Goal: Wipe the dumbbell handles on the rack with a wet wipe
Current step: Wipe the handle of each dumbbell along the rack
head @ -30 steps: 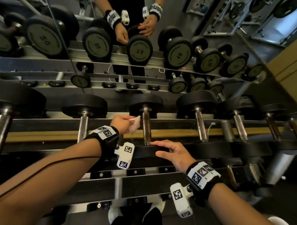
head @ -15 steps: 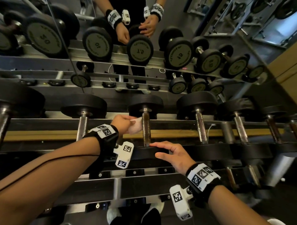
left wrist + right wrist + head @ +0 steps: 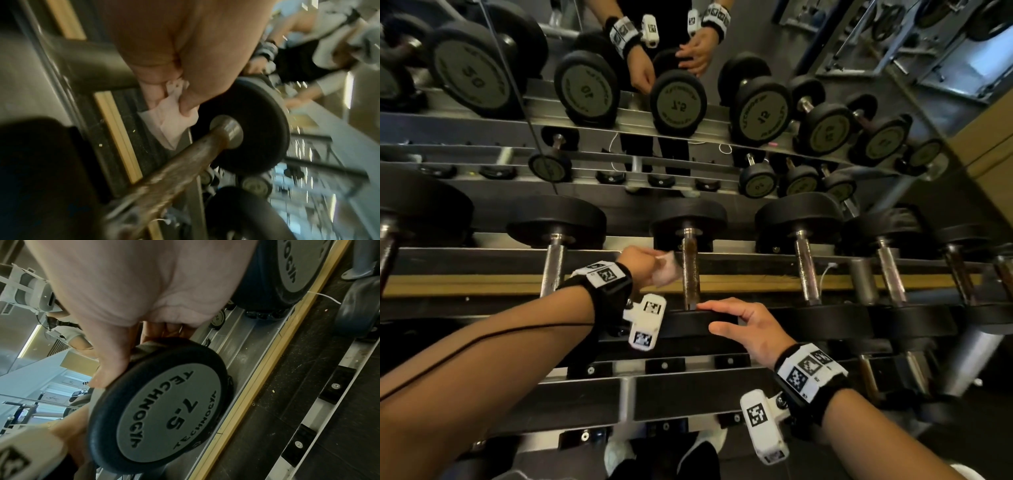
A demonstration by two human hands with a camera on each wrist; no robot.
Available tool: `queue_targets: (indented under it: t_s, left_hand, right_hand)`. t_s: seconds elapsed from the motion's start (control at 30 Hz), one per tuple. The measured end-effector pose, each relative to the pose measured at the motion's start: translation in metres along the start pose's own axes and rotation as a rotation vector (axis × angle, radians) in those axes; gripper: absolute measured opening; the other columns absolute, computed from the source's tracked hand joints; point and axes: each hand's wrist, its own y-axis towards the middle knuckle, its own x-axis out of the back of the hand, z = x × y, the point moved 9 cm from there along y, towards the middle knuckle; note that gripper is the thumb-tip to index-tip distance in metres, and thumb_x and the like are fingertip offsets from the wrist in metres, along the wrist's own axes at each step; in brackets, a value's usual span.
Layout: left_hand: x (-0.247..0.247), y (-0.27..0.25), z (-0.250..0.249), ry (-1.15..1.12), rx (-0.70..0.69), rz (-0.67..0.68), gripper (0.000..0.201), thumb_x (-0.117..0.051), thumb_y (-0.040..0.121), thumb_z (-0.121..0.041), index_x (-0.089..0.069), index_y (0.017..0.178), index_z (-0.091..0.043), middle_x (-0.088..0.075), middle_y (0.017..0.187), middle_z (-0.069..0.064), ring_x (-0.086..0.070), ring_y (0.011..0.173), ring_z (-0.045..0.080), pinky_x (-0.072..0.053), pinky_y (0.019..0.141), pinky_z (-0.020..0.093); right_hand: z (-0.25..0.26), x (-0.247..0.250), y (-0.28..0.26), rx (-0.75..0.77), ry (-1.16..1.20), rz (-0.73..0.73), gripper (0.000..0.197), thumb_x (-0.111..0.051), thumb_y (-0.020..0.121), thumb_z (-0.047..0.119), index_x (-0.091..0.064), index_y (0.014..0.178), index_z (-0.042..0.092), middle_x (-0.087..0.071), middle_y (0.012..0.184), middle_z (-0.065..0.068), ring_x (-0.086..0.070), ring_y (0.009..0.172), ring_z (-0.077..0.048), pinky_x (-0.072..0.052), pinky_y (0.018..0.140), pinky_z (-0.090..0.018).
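A 7.5 dumbbell lies across the rack (image 3: 722, 263) in front of me, its metal handle (image 3: 690, 270) running away from me between two black heads. My left hand (image 3: 645, 263) pinches a folded white wet wipe (image 3: 666, 269) just left of the handle's far half; in the left wrist view the wet wipe (image 3: 170, 123) hangs beside the handle (image 3: 185, 160), close to the far head (image 3: 252, 129). My right hand (image 3: 748, 323) lies over the near head (image 3: 688, 323), with the fingers (image 3: 111, 363) curved around the rim of that head (image 3: 164, 404).
More dumbbells lie in a row on the same rack, with handles at left (image 3: 553, 263) and right (image 3: 806, 267). A mirror (image 3: 688, 85) behind the rack shows the dumbbells' reflections and my hands. The rack's lower rails (image 3: 571, 404) run below my arms.
My left hand has carried the wipe a little to the right and farther along, closer to the handle. My right hand stays on the near head.
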Motion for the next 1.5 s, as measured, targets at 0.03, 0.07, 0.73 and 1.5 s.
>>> queue_targets:
  t_s: [0.03, 0.07, 0.73, 1.5]
  left_hand:
    - [-0.002, 0.002, -0.004, -0.100, 0.008, -0.010, 0.031, -0.055, 0.095, 0.005, -0.063, 0.125, 0.001, -0.066, 0.118, 0.023, -0.066, 0.083, 0.025, -0.057, 0.066, 0.027]
    - [-0.006, 0.003, -0.007, -0.163, 0.012, 0.000, 0.031, -0.054, 0.095, 0.004, -0.062, 0.126, 0.001, -0.068, 0.111, 0.021, -0.067, 0.079, 0.022, -0.057, 0.064, 0.027]
    - [-0.030, -0.024, 0.024, -0.064, 0.042, 0.204, 0.030, -0.052, 0.096, 0.004, -0.067, 0.120, -0.008, -0.072, 0.103, 0.013, -0.069, 0.095, 0.027, -0.057, 0.089, 0.041]
    - [-0.019, -0.025, -0.011, -0.274, 0.040, 0.016, 0.034, -0.048, 0.094, 0.010, -0.063, 0.123, -0.001, -0.066, 0.115, 0.020, -0.065, 0.094, 0.028, -0.056, 0.087, 0.040]
  right_hand:
    - [0.000, 0.000, 0.000, 0.005, 0.006, -0.003, 0.035, -0.070, 0.089, 0.015, -0.070, 0.120, 0.032, -0.065, 0.119, 0.013, -0.060, 0.116, -0.008, -0.049, 0.103, -0.033]
    - [0.000, 0.000, 0.000, 0.013, 0.015, -0.005, 0.035, -0.070, 0.089, 0.014, -0.070, 0.119, 0.031, -0.065, 0.119, 0.013, -0.061, 0.115, -0.008, -0.050, 0.102, -0.032]
    - [-0.001, -0.001, 0.000, 0.003, 0.035, -0.007, 0.036, -0.068, 0.089, 0.013, -0.070, 0.119, 0.033, -0.063, 0.125, 0.006, -0.060, 0.118, -0.014, -0.049, 0.105, -0.041]
    - [0.001, -0.002, -0.001, 0.010, 0.072, 0.000, 0.035, -0.068, 0.089, 0.010, -0.070, 0.120, 0.026, -0.064, 0.124, 0.002, -0.063, 0.114, -0.013, -0.052, 0.100, -0.034]
